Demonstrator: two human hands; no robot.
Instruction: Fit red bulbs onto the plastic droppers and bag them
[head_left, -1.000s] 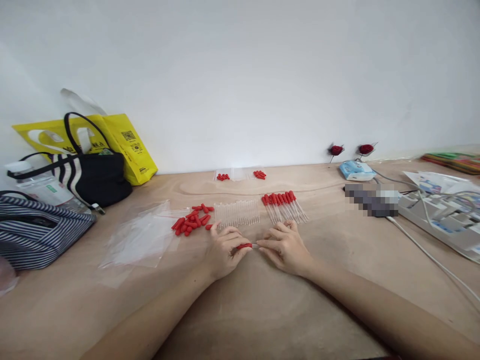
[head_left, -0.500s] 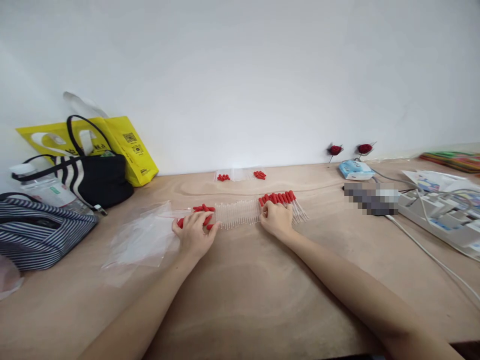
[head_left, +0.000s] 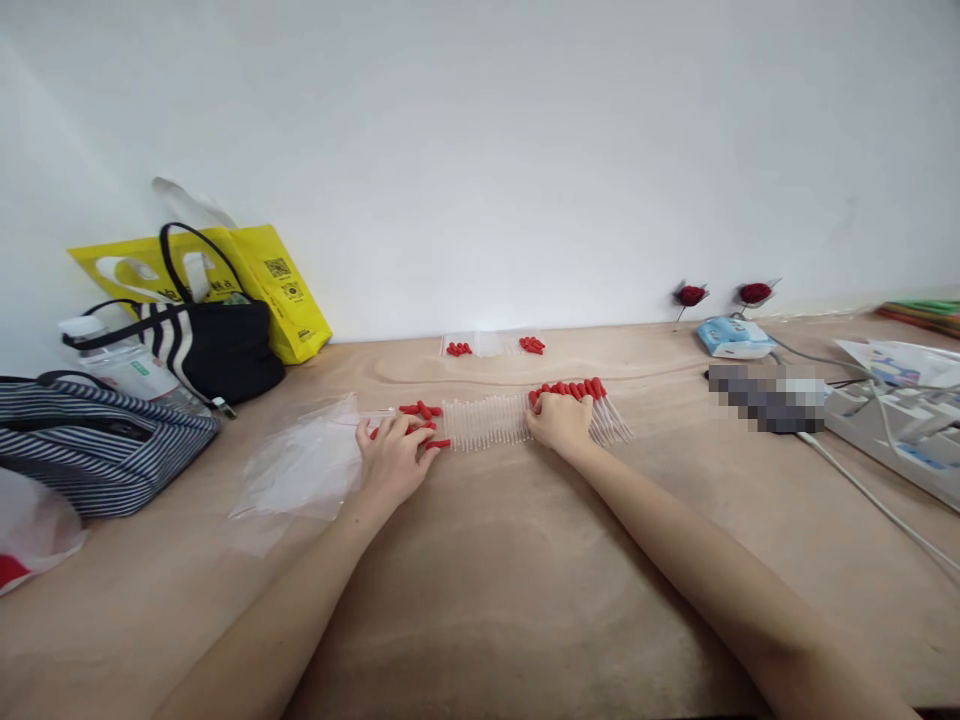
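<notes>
Thin clear tubes lie side by side in a row on the wooden table. At the row's right end, several have red rubber bulbs on their far ends. My right hand is closed at the boundary between bare and capped tubes, with a red bulb showing at its fingertips; its fingers are partly hidden. My left hand rests palm down with fingers apart over loose red rubber bulbs, left of the row. One loose bulb lies just beyond the left thumb and index finger.
Clear plastic bags lie left of my left hand. Near the wall sits a flat bag with more red bulbs. Handbags and a yellow bag stand left. A tissue pack, cables and a power strip are on the right.
The view has turned a little left, so everything sits further right in the picture. My right hand's fingers are curled further in. A loose bulb by my left thumb shows more fully.
</notes>
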